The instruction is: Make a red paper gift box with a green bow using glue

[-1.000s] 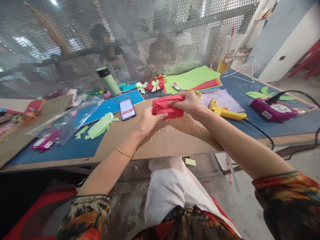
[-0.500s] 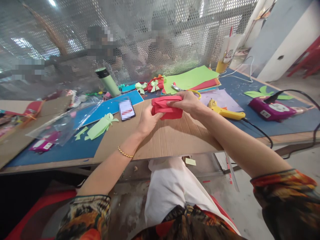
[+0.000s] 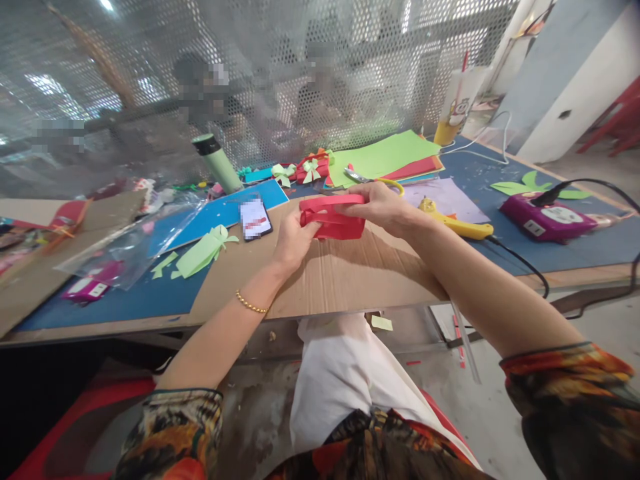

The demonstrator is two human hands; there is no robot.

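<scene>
A red folded paper piece (image 3: 340, 225), shaped like a small box with strips along its upper side, is held above the brown cardboard sheet (image 3: 310, 287). My left hand (image 3: 294, 235) grips its left end, thumb on the near side. At its upper right, my right hand (image 3: 379, 205) pinches a red strip between thumb and fingers; the fingertips are partly hidden. Scissors with yellow handles (image 3: 375, 181) lie just beyond my right hand. A yellow glue gun (image 3: 453, 221) rests to the right of it. A phone (image 3: 254, 217) lies left of my left hand.
Green paper sheets (image 3: 385, 155) and finished red pieces with green bows (image 3: 313, 168) lie at the back. On the left are a green bottle (image 3: 217, 163) and a light green paper piece (image 3: 203, 255). A purple power socket (image 3: 545, 217) and cable occupy the right.
The red paper piece has tilted slightly, so its upper strip stands farther from the body and a gap shows. Both hands keep their hold and have barely moved.
</scene>
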